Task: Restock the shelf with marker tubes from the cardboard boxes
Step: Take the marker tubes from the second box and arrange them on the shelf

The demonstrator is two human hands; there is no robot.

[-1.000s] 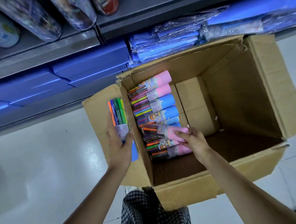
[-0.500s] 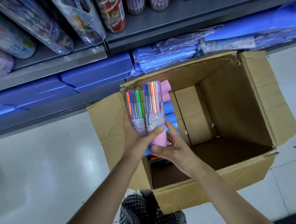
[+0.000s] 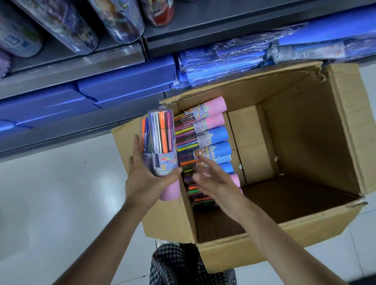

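**Two tubes in one hand, the other reaching for more**

The left hand (image 3: pixel 147 180), left of centre in the frame, holds two marker tubes (image 3: pixel 160 148) upright and side by side, thumb and fingers curled round their lower labelled part; the nearer tube's pink base pokes out below the palm. The right hand (image 3: pixel 216 180), at centre, is released: its fingers are spread and hold nothing, hovering over the stacked tubes (image 3: pixel 206 138) that lie on their sides along the left wall of the cardboard box (image 3: pixel 322 228). The hand is blurred, so I cannot tell whether a fingertip touches the stack.

This looks like the gathering step: tubes are being collected from the box before going to the shelf (image 3: pixel 240 11) across the top of the frame. The next move likely calls for the right hand to close round one lying tube and lift it clear without dragging its neighbours, while the left grip keeps its pair from slipping apart.

Hidden or unclear: the lower tubes of the stack sit behind the right hand, so their count cannot be read. The tube behind the front one in the left hand is only partly seen. The tubes on the shelf at upper left are cut off by the frame edge and smeared. Blue packs (image 3: pixel 232 59) fill the lower shelf.
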